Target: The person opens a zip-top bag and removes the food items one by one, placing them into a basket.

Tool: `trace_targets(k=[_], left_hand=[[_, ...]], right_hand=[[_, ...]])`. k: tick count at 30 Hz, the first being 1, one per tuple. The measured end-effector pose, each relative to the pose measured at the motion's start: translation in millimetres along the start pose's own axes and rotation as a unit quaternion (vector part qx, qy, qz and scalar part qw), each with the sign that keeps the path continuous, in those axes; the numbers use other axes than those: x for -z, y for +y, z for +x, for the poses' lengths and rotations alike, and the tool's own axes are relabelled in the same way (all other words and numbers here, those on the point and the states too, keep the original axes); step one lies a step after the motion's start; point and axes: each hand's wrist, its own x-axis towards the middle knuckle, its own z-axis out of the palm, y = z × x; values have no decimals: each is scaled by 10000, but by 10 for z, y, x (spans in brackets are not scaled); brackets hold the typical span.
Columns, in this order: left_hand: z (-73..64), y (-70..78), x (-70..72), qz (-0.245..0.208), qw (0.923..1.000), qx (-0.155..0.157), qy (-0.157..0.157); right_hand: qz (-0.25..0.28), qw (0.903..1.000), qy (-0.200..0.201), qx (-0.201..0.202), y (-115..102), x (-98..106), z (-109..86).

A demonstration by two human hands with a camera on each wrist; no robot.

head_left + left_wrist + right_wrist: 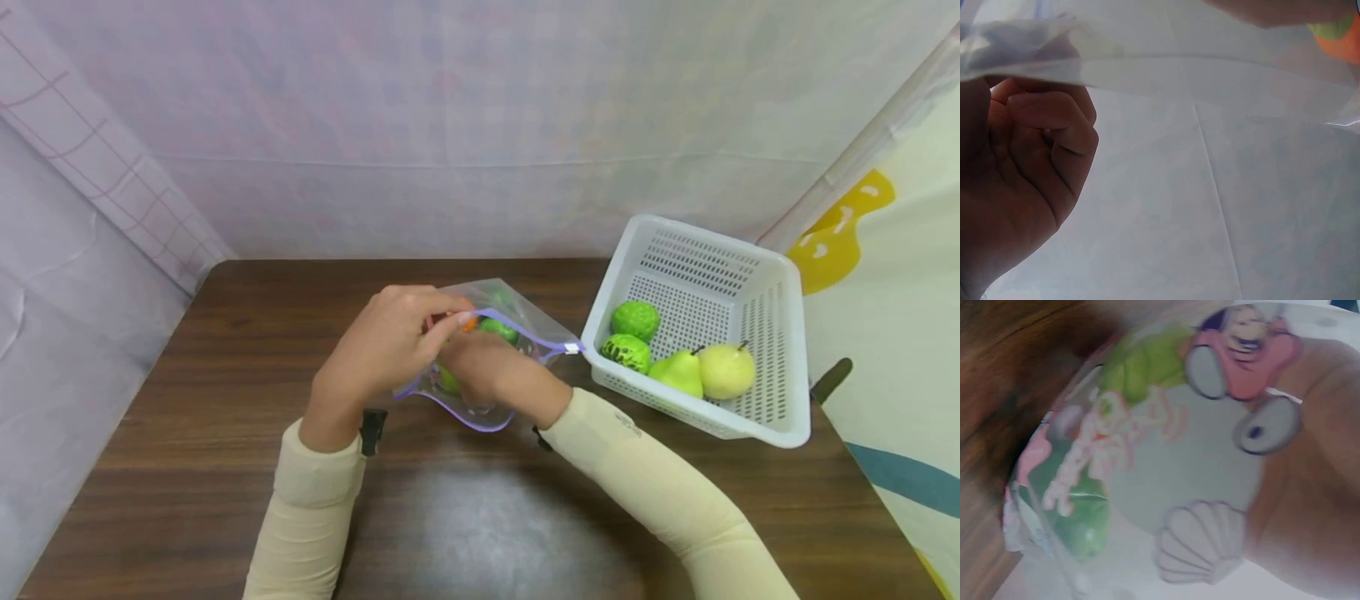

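Note:
A clear zip bag with a purple-edged mouth and a white slider stands on the table, its mouth spread. My left hand pinches the bag's rim at the left; its curled fingers also show in the left wrist view. Down through the mouth reaches my right hand, its fingertips hidden among the contents. Inside are a green item, an orange item and a yellow-green item. Printed cartoon figures and a shell cover the bag's side in the right wrist view, with the right hand showing behind the plastic.
A white perforated basket at the right holds two bumpy green fruits, a green pear and a round yellow pear. Behind the dark wooden table hangs a pale curtain. A dark rounded object lies beside the basket.

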Motion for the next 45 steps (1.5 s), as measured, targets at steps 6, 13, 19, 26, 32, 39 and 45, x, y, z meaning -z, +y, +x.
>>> trace_targets(k=[6,13,19,26,32,39,45], left_hand=[[0,2,10,45,10000,72,-21],[0,3,8,-25,9999,102,-37],[1,9,10,-71,9999,96,-22],[-2,21,11,-76,9999,124,-58],[-6,18,10,-82,9999,94,-43],[-10,16,24,-49,9999,107,-67],[-5,20,28,23,9998,151,-137]], right_hand=[[-130,9991,322,254,-28,72,-188],[-84,9978,549,350,-60,203,-435],[-72,9983,480,338,-109,312,-622],[125,9966,657,488,-144,446,-866],[557,9952,716,373,-114,662,-1116],[816,9871,1306,438,-41,856,-1388],[929,9793,1762,362,85,977,-1550]])
